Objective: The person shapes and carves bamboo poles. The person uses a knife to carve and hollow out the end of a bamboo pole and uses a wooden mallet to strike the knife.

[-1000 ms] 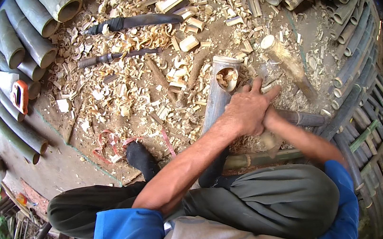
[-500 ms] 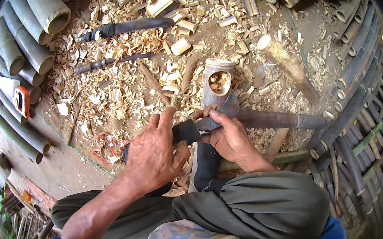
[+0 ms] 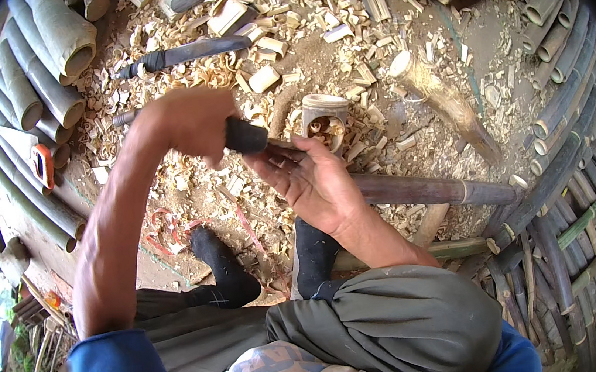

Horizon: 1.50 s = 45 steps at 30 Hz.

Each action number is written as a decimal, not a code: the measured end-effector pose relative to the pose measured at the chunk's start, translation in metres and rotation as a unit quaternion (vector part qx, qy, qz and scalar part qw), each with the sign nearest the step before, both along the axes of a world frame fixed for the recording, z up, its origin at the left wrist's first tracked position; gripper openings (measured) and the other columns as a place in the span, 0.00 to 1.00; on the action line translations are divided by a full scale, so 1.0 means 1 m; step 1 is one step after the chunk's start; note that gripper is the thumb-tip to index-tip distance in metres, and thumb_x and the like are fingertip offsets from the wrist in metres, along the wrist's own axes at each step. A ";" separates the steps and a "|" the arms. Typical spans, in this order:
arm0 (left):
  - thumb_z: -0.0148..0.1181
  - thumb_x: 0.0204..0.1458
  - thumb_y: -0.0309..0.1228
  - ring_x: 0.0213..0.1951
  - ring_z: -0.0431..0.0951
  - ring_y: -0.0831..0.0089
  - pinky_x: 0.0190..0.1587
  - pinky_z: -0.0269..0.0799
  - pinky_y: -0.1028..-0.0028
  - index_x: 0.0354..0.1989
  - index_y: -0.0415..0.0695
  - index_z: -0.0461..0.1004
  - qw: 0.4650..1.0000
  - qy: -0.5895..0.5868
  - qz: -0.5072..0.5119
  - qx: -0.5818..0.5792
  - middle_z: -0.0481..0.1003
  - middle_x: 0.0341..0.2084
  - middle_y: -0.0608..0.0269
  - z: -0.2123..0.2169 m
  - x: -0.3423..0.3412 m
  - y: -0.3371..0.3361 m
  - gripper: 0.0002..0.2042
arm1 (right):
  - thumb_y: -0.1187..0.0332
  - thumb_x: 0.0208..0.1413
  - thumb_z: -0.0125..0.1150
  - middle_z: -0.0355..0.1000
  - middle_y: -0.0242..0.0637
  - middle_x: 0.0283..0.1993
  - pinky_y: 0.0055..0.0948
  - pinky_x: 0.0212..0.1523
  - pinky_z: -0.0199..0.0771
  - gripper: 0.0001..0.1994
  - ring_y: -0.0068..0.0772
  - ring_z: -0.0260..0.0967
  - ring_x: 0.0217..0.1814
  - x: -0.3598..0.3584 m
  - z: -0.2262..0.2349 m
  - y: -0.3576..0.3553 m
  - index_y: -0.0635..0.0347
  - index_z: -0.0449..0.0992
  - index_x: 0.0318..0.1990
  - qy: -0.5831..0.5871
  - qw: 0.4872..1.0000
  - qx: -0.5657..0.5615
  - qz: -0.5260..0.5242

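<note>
My left hand (image 3: 190, 125) is raised over the shavings, somewhat blurred, and closed on a tool with a black grip (image 3: 246, 136). A dark, narrow part of this tool runs toward my right hand; its kind cannot be made out. My right hand (image 3: 320, 183) is turned partly palm up beside it, fingers stretched out and thumb close to the dark part. Whether it touches is unclear. Just beyond stands a bamboo tube (image 3: 323, 101) with a round opening cut in its side and shavings inside, its lower part hidden by my right hand.
A dark bamboo pole (image 3: 432, 188) lies to the right. Beyond my hands are a knife (image 3: 199, 51), a chisel handle (image 3: 124, 119) and a wooden stake (image 3: 444, 105) among chips. Bamboo lengths (image 3: 52, 90) and an orange-handled saw (image 3: 42, 165) lie left; more bamboo (image 3: 563, 101) is stacked right.
My left hand has moved up and away from my lap with the black-gripped tool. My right hand has left the bamboo tube's side and turned its palm up, fingers spreading.
</note>
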<state>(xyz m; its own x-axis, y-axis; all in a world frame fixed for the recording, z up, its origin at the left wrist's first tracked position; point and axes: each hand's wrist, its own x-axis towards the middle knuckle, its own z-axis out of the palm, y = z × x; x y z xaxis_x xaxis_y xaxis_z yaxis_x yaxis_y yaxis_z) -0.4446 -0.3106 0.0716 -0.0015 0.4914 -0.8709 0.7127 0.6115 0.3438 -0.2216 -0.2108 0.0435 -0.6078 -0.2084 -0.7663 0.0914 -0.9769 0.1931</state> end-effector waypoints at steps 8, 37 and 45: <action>0.72 0.45 0.34 0.38 0.85 0.46 0.44 0.80 0.53 0.43 0.41 0.80 0.946 0.038 0.322 0.012 0.82 0.32 0.42 0.013 0.181 -0.061 0.17 | 0.57 0.64 0.55 0.79 0.42 0.37 0.40 0.30 0.83 0.16 0.39 0.80 0.37 0.053 -0.012 0.016 0.63 0.78 0.40 -0.041 0.936 0.215 0.277; 0.72 0.47 0.47 0.37 0.85 0.55 0.44 0.82 0.59 0.35 0.40 0.82 0.988 -0.093 -0.053 0.109 0.83 0.32 0.49 0.072 0.156 -0.011 0.21 | 0.62 0.69 0.50 0.76 0.38 0.43 0.38 0.50 0.79 0.10 0.34 0.75 0.46 0.084 0.005 -0.002 0.59 0.72 0.46 0.058 0.971 0.206 0.107; 0.74 0.40 0.30 0.55 0.76 0.53 0.58 0.76 0.55 0.66 0.50 0.63 0.875 0.013 -0.094 0.474 0.71 0.54 0.47 -0.004 0.210 0.105 0.40 | 0.63 0.72 0.44 0.70 0.43 0.56 0.29 0.59 0.77 0.17 0.31 0.70 0.59 0.120 -0.021 0.090 0.64 0.65 0.61 -0.063 0.650 0.568 0.501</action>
<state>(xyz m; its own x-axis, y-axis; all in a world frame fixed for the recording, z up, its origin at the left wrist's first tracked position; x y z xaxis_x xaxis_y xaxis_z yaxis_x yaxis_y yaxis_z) -0.2350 -0.2052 0.0681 0.1435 0.9871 -0.0716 0.7847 -0.0694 0.6160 -0.1014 -0.1210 0.0227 -0.5199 0.2927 -0.8025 0.8454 0.0411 -0.5326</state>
